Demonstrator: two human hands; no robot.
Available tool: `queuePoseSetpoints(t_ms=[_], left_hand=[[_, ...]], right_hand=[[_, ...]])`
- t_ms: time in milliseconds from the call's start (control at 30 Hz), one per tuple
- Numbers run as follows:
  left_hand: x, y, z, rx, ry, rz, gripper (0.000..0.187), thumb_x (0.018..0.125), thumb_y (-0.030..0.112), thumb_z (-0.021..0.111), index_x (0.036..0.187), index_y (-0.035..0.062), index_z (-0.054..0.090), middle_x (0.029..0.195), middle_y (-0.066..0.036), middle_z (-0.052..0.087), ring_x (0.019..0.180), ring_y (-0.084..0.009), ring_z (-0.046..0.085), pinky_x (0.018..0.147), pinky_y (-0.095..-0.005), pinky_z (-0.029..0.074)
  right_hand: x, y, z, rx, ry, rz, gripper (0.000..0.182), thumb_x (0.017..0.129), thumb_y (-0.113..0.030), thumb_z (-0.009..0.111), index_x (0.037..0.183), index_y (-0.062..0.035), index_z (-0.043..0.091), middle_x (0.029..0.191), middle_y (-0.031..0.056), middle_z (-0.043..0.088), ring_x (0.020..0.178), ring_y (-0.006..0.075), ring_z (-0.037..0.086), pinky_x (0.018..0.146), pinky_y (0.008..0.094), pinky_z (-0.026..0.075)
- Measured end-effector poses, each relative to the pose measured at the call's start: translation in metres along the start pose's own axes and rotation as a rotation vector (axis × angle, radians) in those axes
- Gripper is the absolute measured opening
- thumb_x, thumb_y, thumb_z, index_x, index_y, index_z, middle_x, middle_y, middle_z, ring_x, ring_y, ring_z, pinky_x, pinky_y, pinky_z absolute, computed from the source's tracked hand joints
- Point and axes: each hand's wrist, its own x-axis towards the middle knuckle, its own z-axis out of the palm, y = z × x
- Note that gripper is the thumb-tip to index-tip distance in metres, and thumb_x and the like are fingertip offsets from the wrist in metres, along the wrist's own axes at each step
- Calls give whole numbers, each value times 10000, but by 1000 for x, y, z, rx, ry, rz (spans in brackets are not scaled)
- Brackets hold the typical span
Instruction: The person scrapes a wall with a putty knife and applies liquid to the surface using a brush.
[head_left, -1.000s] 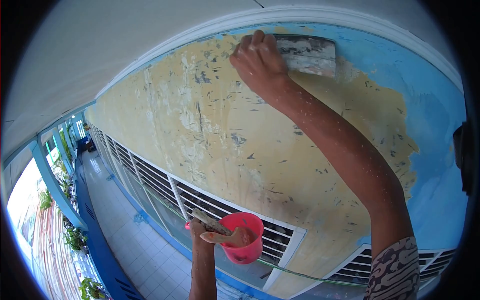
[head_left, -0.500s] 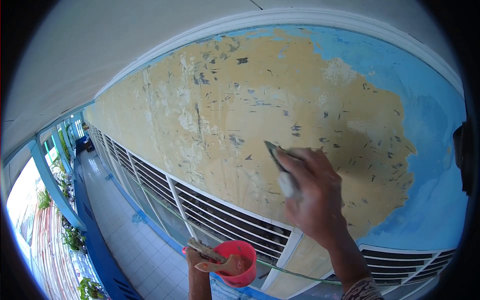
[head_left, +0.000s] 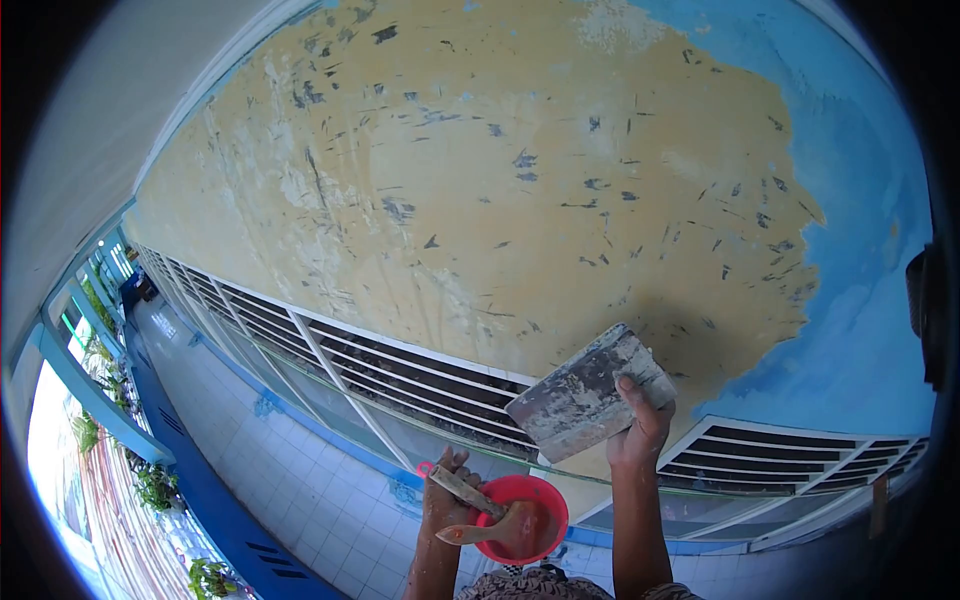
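My left hand (head_left: pixel 445 492) is closed around the handle of a red plastic dipper (head_left: pixel 556 500), low in the middle of the view. A paintbrush with a wooden handle (head_left: pixel 462 536) rests in the dipper, beside a second tool with a rough, crusted handle (head_left: pixel 462 491). My right hand (head_left: pixel 643 428) grips a flat metal trowel blade (head_left: pixel 585 398), thumb on its near face. Grey and whitish residue smears that blade. It is held before the lower edge of the wall (head_left: pixel 470 200), whose tan surface bears dark scuffs and pale patches.
Blue paint (head_left: pixel 870 330) borders the tan area on the right. White-barred vents (head_left: pixel 400 375) run below it, with another vent (head_left: pixel 770 460) lower right. At left, a tiled walkway (head_left: pixel 290 470) lies beside a blue parapet (head_left: pixel 215 500) and potted plants (head_left: pixel 155 487).
My right hand has come down from the wall, turning the trowel so its broad face shows. The dipper and left hand appear farther right and the wall higher in view.
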Motion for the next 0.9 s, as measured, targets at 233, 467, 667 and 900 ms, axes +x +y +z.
queuePoseSetpoints(t_ms=[233, 467, 667, 900], left_hand=[[0, -40, 9, -27, -148, -137, 276, 938, 384, 663, 920, 114, 613, 580, 44, 429, 512, -122, 421, 507, -296, 422], [-2, -42, 2, 32, -272, -84, 215, 975, 256, 538, 819, 110, 556, 637, -5, 508, 540, -158, 439, 547, -353, 423], [-21, -39, 10, 118, -191, -95, 94, 892, 112, 603, 827, 85, 542, 593, -5, 469, 525, -157, 464, 514, -340, 431], [-24, -36, 22, 181, -95, -70, 151, 864, 148, 701, 815, 97, 567, 556, 4, 463, 485, -159, 455, 503, -355, 448]], right_hand=[[-16, 31, -13, -61, -13, 176, 327, 723, -4, 789, 1014, -11, 640, 968, 51, 662, 872, 154, 621, 806, 310, 493], [-27, 49, -18, -46, 123, 425, 353, 777, -75, 788, 1086, -22, 627, 1021, 51, 661, 929, 178, 631, 830, 338, 503], [-32, 70, -34, 234, 165, 565, 424, 826, -62, 746, 1220, -29, 593, 1142, 70, 645, 1062, 206, 609, 953, 383, 485], [-43, 76, -32, 35, -56, 905, 457, 827, -128, 771, 1235, -32, 589, 1147, 83, 646, 1046, 217, 623, 884, 389, 515]])
